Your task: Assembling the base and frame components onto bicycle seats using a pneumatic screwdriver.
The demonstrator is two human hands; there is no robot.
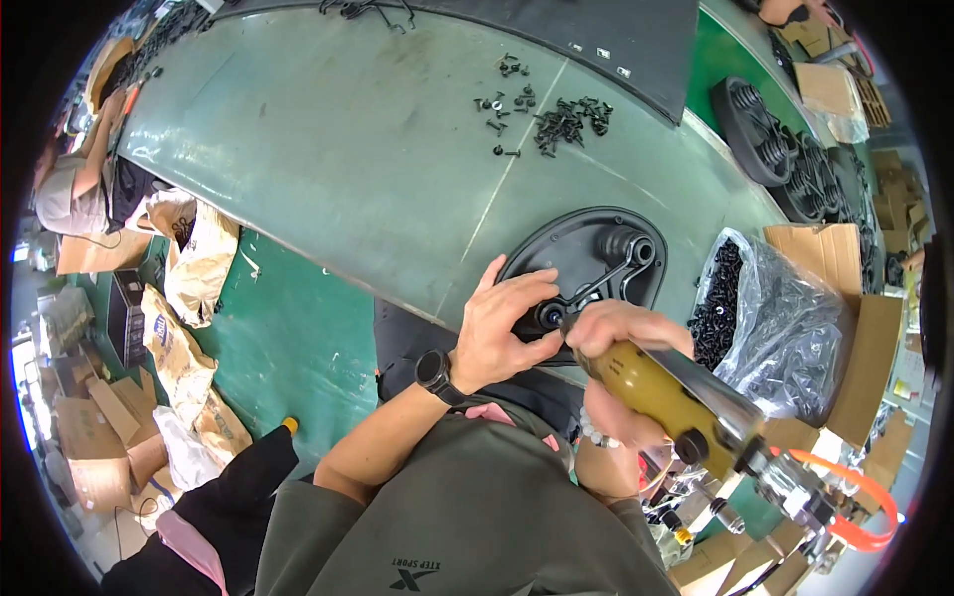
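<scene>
A black oval plastic base (581, 233) lies near the table's front edge, with a ribbed round post at its far right and another round post nearer me. My left hand (497, 323), with a dark watch on its wrist, curls thumb and fingers around the nearer post. In my right hand (626, 326) is an air screwdriver (666, 392) with a yellowish and silver body. Its front end points at the post beside my left fingertips. The tip's contact is hidden by my hand. An orange air hose (865, 487) curves off the tool's back end.
Loose black screws (568, 124) lie in a pile on the green table (348, 129). A cardboard box (870, 348) lined with clear plastic holds small black parts at right. More black bases (755, 129) are stacked beyond it. Another person (79, 194) is at the far left.
</scene>
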